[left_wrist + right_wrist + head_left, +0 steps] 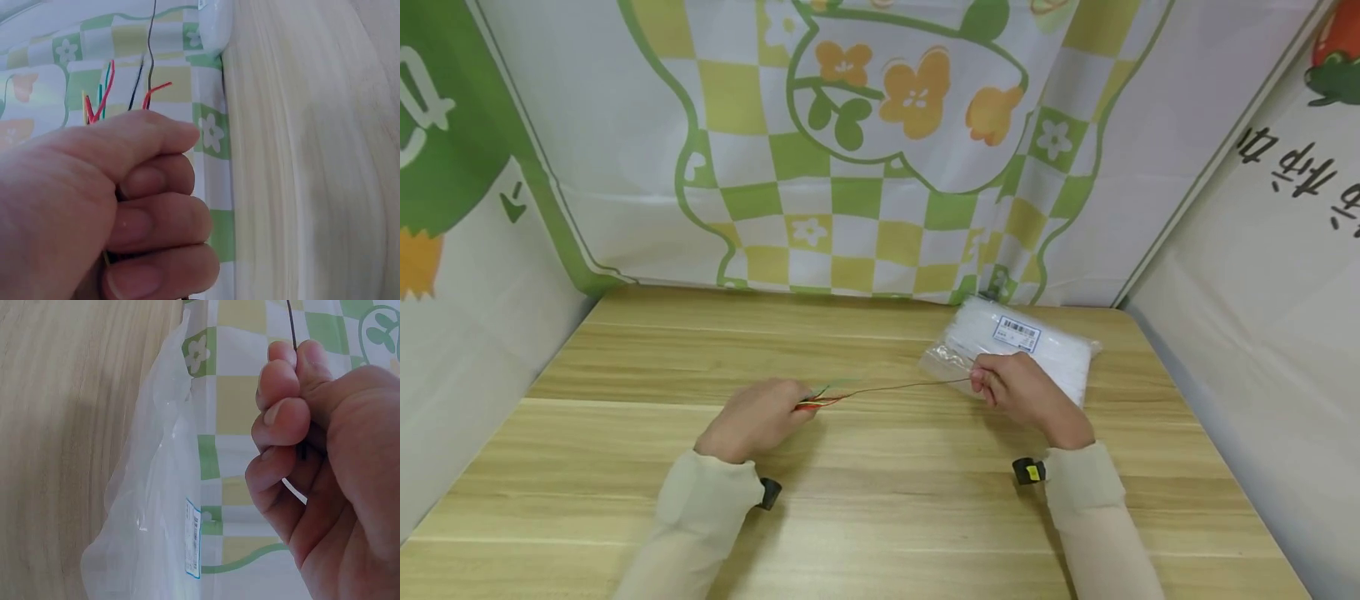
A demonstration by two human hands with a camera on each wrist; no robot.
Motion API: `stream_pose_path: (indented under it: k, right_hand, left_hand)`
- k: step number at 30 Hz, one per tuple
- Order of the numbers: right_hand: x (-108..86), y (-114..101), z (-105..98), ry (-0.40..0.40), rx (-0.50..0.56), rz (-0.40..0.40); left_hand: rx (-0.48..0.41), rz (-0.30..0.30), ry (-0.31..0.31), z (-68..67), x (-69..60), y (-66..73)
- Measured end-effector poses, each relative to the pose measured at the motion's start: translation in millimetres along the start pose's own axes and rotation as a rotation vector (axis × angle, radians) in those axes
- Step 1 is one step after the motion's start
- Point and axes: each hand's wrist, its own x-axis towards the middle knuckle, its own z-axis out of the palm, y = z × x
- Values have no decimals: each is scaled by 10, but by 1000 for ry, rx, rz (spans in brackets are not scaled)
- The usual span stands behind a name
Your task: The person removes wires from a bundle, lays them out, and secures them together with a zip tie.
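Note:
My left hand grips a bundle of thin wires in red, yellow, green and black. In the left wrist view the fingers curl round the bundle, and several coloured wire ends stick out past the index finger. One dark wire runs from the bundle across to my right hand, looking nearly straight. Thumb and fingers of the right hand pinch that wire; its dark tip shows below the fingers in the right wrist view. Both hands are above the table, the right one in front of the plastic bag.
A clear plastic bag with white contents and a barcode label lies at the back right of the wooden table. Behind the table hangs a checked, flowered curtain. White printed cloth walls flank both sides.

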Motion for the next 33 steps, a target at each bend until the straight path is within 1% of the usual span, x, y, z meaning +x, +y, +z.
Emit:
stream_pose_path:
  k: [3, 9, 15, 19, 21, 23, 28, 30, 33]
  right_hand:
    - [1, 19, -14, -5, 15, 13]
    - [-3, 41, -36, 13, 33, 9]
    - [-24, 62, -53, 40, 46, -1]
    - [-42, 77, -77, 40, 38, 15]
    - [-60, 92, -93, 40, 32, 24]
    - [-81, 119, -110, 43, 24, 46]
    - [-146, 217, -121, 34, 12, 123]
    - [-153, 247, -115, 18, 14, 134]
    - [-147, 267, -110, 6, 24, 123]
  left_hand:
    - [-15, 13, 0, 1, 4, -10]
    - [-35, 28, -3, -10, 2, -6]
    - [-35, 24, -15, -22, -1, 20]
    - [-41, 21, -20, -30, -4, 24]
    - [-49, 29, -22, -33, -11, 19]
    - [-60, 29, -27, -42, -19, 3]
    - [-54, -17, -26, -72, -52, -61]
    - [-39, -31, -28, -76, -58, -80]
    - [-20, -33, -28, -70, -59, -90]
